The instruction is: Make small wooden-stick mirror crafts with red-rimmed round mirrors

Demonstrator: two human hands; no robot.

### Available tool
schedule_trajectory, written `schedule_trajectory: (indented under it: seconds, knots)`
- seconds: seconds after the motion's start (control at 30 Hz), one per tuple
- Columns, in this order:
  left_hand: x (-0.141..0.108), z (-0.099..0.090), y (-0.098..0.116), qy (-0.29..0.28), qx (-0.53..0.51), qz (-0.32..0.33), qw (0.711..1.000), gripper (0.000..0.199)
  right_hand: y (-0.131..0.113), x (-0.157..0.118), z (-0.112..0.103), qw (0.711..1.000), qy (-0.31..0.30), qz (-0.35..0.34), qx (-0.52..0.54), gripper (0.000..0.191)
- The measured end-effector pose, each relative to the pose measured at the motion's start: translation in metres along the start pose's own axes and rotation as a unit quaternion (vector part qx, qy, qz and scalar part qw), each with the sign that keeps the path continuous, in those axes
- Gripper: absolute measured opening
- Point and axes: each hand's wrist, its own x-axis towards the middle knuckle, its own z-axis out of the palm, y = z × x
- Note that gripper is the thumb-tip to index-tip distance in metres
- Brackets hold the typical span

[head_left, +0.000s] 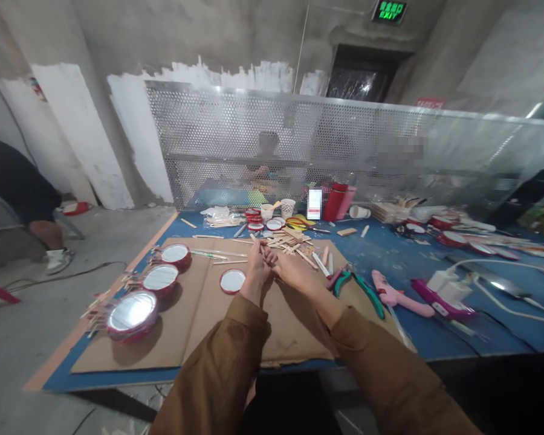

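Both hands meet over the brown cardboard (199,320), in the middle of the view. My left hand (256,266) is closed, its fingers pinching beside a thin wooden stick (252,237) that pokes up at the fingertips. Against it, my right hand (283,266) has its fingers curled in; what they hold, if anything, is hidden. A round white lid with a red rim (232,281) lies just left of my left hand. Behind the hands is a loose pile of wooden sticks (294,240).
Three red-rimmed round pieces (161,278) with sticks line the cardboard's left side. To the right lie teal-handled pliers (367,292), a pink glue gun (396,294) and a purple power strip (442,302) with cables. Cups, a phone (314,203) and a red bottle (335,202) stand behind.
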Motion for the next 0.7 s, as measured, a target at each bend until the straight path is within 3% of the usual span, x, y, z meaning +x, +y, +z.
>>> schedule_trajectory:
  seconds: [0.07, 0.17, 0.3, 0.37, 0.53, 0.7]
  knots:
    - [-0.003, -0.002, 0.001, -0.005, 0.026, 0.01, 1.0, 0.032, 0.0, -0.005, 0.01, 1.0, -0.002, -0.01, -0.005, 0.027]
    - [-0.009, -0.007, 0.001, 0.008, 0.092, 0.08, 0.992, 0.029, 0.008, -0.006, 0.021, 0.998, -0.021, -0.051, 0.014, 0.025]
    - [-0.016, -0.01, -0.001, 0.003, 0.199, 0.156, 0.967, 0.042, 0.029, 0.008, 0.019, 0.998, 0.004, -0.056, 0.03, 0.027]
    - [-0.017, -0.009, -0.002, 0.004, 0.216, 0.17, 0.961, 0.046, 0.038, 0.025, 0.009, 0.998, 0.037, -0.032, 0.033, 0.029]
    - [-0.007, -0.005, -0.002, 0.071, 0.215, 0.163, 0.96, 0.045, 0.052, 0.084, -0.013, 1.0, -0.005, -0.012, 0.027, 0.017]
    - [0.003, -0.012, -0.002, 0.095, 0.242, 0.165, 0.951, 0.041, 0.073, 0.127, -0.015, 0.997, 0.047, 0.062, -0.01, 0.04]
